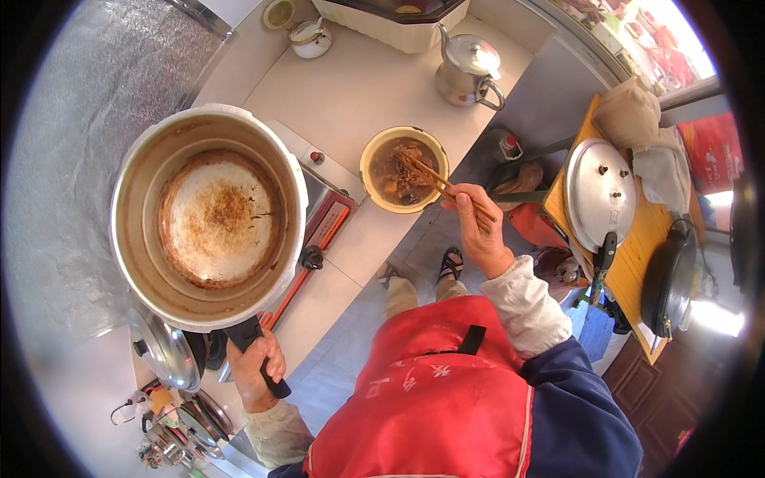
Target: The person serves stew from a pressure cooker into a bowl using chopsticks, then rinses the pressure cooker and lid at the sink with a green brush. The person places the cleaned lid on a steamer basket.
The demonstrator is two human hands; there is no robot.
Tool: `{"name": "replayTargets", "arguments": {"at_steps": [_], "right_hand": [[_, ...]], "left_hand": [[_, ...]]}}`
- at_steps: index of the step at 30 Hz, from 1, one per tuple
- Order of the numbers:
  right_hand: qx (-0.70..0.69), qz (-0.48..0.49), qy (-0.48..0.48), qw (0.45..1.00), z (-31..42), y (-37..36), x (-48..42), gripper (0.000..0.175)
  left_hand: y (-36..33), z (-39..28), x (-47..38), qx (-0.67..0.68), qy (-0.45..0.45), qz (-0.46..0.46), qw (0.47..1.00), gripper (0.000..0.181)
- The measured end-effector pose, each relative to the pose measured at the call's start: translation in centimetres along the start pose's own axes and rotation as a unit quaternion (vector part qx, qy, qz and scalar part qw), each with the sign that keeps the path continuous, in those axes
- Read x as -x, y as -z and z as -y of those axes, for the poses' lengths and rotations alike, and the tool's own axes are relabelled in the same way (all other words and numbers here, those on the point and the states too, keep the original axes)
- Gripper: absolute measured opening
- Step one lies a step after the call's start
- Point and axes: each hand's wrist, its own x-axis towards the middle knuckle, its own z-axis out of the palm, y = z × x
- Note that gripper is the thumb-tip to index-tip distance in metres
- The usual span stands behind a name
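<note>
My left hand (256, 364) grips the black handle (258, 355) of a large metal pressure cooker pot (209, 215). The pot has no lid on, and brown residue stains its bottom. It hides part of a gas stove (326, 221) with a black knob and a red-orange strip. Between the fingers of my right hand (483, 230) is a pair of wooden chopsticks (435, 177). Their tips reach into a cream enamel bowl (366, 186), where dark food pieces lie in brown broth. The bowl stands near the edge of the counter (334, 113).
A metal kettle (469, 69) and a small white lidded pot (311, 40) stand farther back. On a wooden table (642, 257) at the right lie a pressure cooker lid (599, 194) and a black electric pan (669, 281). Another metal lid (164, 346) is at the lower left.
</note>
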Motion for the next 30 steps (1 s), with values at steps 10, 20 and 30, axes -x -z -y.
{"name": "replayTargets", "arguments": {"at_steps": [10, 20, 30], "right_hand": [[-0.012, -0.031, -0.024, 0.999, -0.8, -0.1, -0.7, 0.020], [-0.163, -0.180, -0.107, 0.964, 0.7, 3.7, -0.9, 0.030], [-0.201, -0.161, -0.090, 0.962, 2.0, 4.1, 0.1, 0.029]], "left_hand": [[-0.1, -0.7, -0.1, -0.022, 0.000, -0.015, 1.000, 0.027], [1.9, -0.4, -0.5, -0.009, 0.004, 0.026, 1.000, 0.051], [1.1, -1.0, -0.5, -0.016, 0.008, 0.015, 1.000, 0.052]]}}
